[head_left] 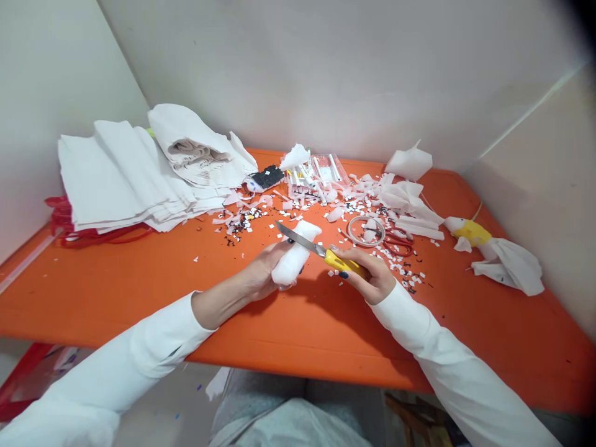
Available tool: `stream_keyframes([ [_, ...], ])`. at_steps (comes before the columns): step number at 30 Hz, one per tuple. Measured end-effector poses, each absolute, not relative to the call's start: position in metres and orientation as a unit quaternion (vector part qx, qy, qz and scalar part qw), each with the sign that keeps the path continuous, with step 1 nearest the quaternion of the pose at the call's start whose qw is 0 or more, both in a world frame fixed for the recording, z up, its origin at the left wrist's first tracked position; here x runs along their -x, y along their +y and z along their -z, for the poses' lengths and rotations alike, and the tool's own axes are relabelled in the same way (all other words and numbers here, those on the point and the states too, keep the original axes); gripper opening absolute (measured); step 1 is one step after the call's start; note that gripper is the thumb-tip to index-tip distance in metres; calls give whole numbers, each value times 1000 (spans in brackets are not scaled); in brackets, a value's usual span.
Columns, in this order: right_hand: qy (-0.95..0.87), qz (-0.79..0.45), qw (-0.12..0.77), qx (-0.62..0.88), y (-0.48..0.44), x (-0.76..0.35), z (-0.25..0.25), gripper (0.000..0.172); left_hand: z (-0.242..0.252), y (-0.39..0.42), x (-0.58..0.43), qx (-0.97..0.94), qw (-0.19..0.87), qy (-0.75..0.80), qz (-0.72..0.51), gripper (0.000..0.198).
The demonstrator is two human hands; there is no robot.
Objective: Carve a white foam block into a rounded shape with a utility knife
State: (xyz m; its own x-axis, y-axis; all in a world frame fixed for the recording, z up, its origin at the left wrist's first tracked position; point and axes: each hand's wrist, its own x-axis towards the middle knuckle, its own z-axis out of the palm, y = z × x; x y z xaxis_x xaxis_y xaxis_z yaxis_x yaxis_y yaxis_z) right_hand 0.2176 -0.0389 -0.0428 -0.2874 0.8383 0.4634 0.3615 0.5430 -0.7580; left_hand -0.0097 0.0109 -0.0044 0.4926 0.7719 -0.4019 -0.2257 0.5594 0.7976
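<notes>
My left hand (267,273) is closed around a white roll of soft material (298,251), holding it tilted above the orange table (139,292). My right hand (367,273) grips the yellow handle of a knife (321,249). The knife's blade points left and lies across the top of the white roll. Both arms wear white sleeves.
A stack of white fabric sheets (125,174) lies at the back left over red straps (69,230). White and black scraps (288,208) litter the middle. A tape ring (366,231), red scissors (398,242), and a white-and-yellow bundle (488,248) lie to the right.
</notes>
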Motion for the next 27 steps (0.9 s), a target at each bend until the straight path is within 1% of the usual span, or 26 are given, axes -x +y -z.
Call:
stream_keyframes([
  [3,-757,-258,449,398,-40,-220,44,30,5,12,11,-346,791,388,-321,39],
  [6,-743,-280,463,394,-40,-220,44,34,7,14,11,-346,785,380,-346,40],
  [8,-701,-310,490,416,-39,-217,44,41,9,13,8,-367,772,381,-352,40],
  [10,-641,-328,532,446,-37,-212,45,45,10,10,5,-410,751,394,-335,45],
  [12,-593,-335,568,462,-36,-205,44,42,10,5,1,-460,725,410,-308,51],
  [14,-574,-345,581,462,-36,-198,41,36,10,0,-2,-497,703,421,-285,54],
  [17,-581,-361,572,452,-38,-190,36,31,10,-3,-4,-523,685,431,-269,52],
  [21,-597,-348,563,453,-41,-188,34,28,14,-2,-4,-538,673,438,-258,50],
  [27,-596,-329,551,483,-42,-189,32,26,18,-1,-5,-552,669,437,-241,55],
])
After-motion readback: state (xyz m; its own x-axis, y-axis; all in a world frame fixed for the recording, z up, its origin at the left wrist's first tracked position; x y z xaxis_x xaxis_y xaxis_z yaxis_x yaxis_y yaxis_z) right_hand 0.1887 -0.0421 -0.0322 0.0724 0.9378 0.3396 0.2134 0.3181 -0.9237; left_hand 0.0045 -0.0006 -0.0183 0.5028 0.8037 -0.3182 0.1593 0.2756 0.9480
